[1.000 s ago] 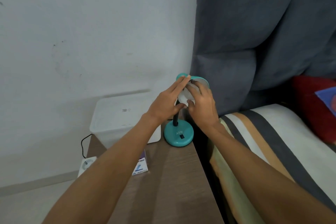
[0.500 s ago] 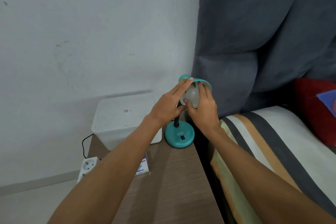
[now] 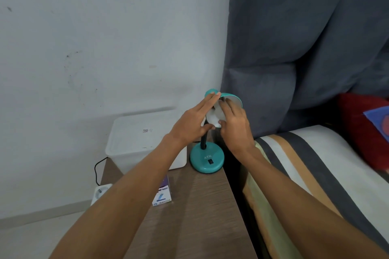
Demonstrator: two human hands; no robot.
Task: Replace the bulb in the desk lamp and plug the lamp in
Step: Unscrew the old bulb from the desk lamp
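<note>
A teal desk lamp stands at the far right corner of the wooden table, with its round base [image 3: 206,160] flat on the top and its shade [image 3: 232,97] tipped toward me. A white bulb [image 3: 214,117] sits in the mouth of the shade. My right hand [image 3: 235,127] grips the bulb with thumb below and fingers on top. My left hand [image 3: 192,123] lies against the left side of the shade, fingers stretched up to its rim, thumb near the bulb. The lamp's plug is not visible.
A white plastic box [image 3: 145,141] stands left of the lamp. A small bulb carton [image 3: 162,194] lies on the wooden table [image 3: 200,216]. A white socket strip [image 3: 101,192] with a black cable lies on the floor, left. A striped bed [image 3: 315,174] borders the right.
My right hand's grip on the bulb has turned: the thumb has moved around its underside and the fingers have shifted on top. The left hand stays on the shade.
</note>
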